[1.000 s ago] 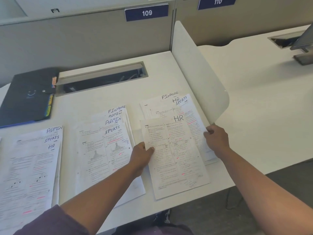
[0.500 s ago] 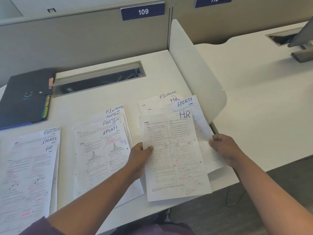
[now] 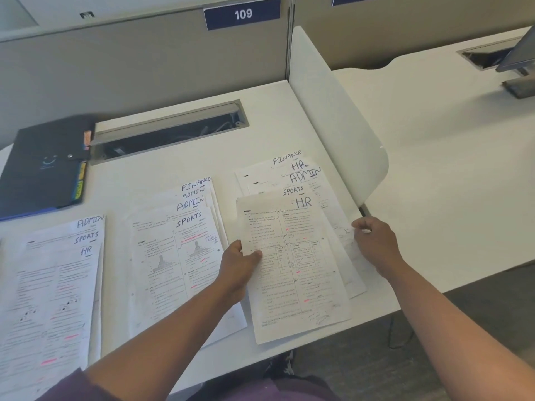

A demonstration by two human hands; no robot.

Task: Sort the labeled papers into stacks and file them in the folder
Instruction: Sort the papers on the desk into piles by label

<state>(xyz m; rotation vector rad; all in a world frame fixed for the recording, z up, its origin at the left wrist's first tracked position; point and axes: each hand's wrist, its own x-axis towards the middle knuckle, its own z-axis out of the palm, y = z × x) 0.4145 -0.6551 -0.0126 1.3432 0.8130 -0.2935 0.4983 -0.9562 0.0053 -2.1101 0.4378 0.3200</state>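
Three fanned piles of labeled papers lie on the white desk (image 3: 179,175). The right pile (image 3: 315,180) shows FINANCE, HR, ADMIN and SPORTS, with an HR sheet (image 3: 292,267) on top. My left hand (image 3: 238,264) pinches that HR sheet at its left edge. My right hand (image 3: 376,244) grips the right edge of the sheets beneath it. The middle pile (image 3: 179,256) has SPORTS on top, over ADMIN and FINANCE labels. The left pile (image 3: 52,285) shows ADMIN, SPORTS and HR. A dark folder (image 3: 43,166) with coloured tabs lies closed at the back left.
A grey cable tray (image 3: 170,131) is sunk into the desk at the back. A white curved divider (image 3: 333,111) stands at the desk's right edge, close to my right hand. Beyond it is a second desk (image 3: 448,140) with a monitor base (image 3: 518,85).
My right hand has slid sheets out to the right from under the HR sheet, and an ADMIN label now shows in the right pile. My left hand still holds the HR sheet.
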